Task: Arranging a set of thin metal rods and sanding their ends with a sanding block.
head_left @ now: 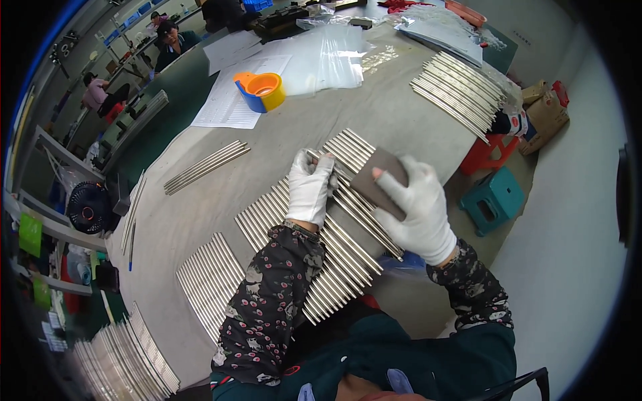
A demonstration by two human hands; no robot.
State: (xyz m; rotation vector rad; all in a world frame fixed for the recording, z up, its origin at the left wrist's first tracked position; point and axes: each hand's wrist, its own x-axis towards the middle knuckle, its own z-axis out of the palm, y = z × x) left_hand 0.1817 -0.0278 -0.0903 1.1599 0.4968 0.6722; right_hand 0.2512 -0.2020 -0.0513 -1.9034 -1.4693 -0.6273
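Observation:
My left hand (308,192), in a white glove with bare fingertips, is closed on a thin metal rod (344,175) above a row of similar rods. In my right hand (422,212), gloved the same way and slightly blurred, is a flat grey-brown block (378,179) that looks like a sanding sponge. The thumb lies over its face, and its far fingers are partly hidden. Beneath both hands, shiny metal rods (340,264) lie side by side in a slanted row. Another row of rods (212,277) lies left of my left forearm.
On the grey-covered table (200,217) are a few loose rods (206,168), an orange, blue and yellow tape dispenser (259,92), paper sheets (227,107) and clear plastic bags (314,57). More rods (458,93) lie far right, others (127,354) near left. A teal stool (491,200) stands right.

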